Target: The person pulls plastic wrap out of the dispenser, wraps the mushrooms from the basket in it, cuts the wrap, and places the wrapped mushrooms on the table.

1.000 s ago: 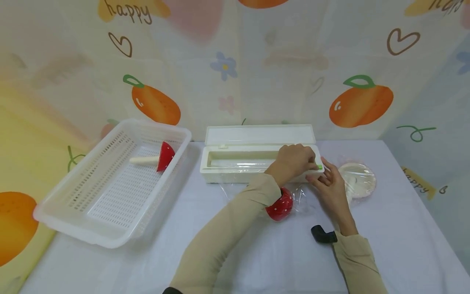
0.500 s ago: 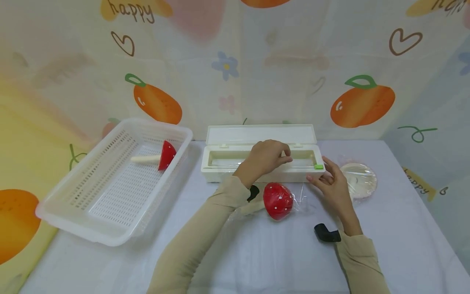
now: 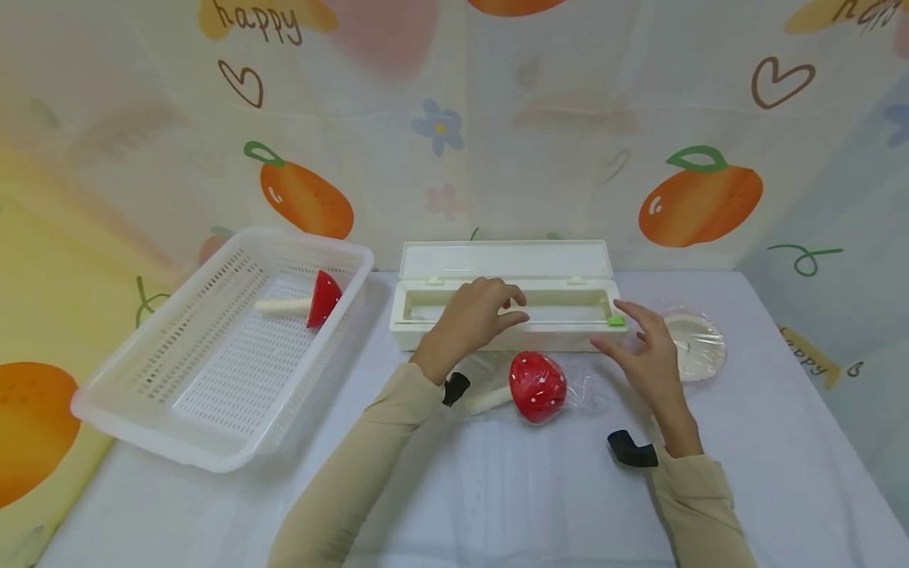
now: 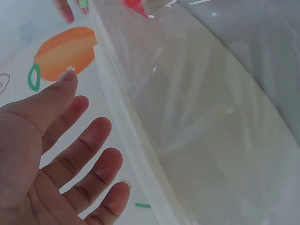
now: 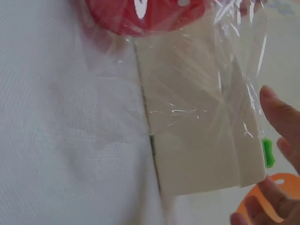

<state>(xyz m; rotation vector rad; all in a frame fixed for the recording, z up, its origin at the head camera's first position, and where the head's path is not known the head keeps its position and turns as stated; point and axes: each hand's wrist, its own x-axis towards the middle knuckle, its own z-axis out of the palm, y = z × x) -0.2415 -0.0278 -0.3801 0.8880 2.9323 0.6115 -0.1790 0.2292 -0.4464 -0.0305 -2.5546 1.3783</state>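
Note:
A white cling film dispenser box (image 3: 454,341) stands at the back middle, its lid (image 3: 497,260) raised. On its front edge, at the right end, sits a green slide cutter (image 3: 615,321). My left hand (image 3: 472,319) hovers over the box with fingers loosely bent and nothing between them. Beside the right end is my right hand (image 3: 645,355), thumb and fingers spread; whether a fingertip touches the box, I cannot tell. Clear film (image 5: 183,112) hangs down the box front over a red toy mushroom (image 3: 537,386) with white dots and a pale stem, lying before the box.
To the left stands a white perforated basket (image 3: 177,454) holding another red mushroom (image 3: 323,300) with a pale stem. A round white object (image 3: 701,347) wrapped in clear film lies right of the box. A patterned cloth (image 3: 490,158) hangs behind the table.
My left hand has moved left from the green cutter along the box, uncovering the cutter and the mushroom. The right hand has stayed at the right end, its fingers spreading slightly wider.

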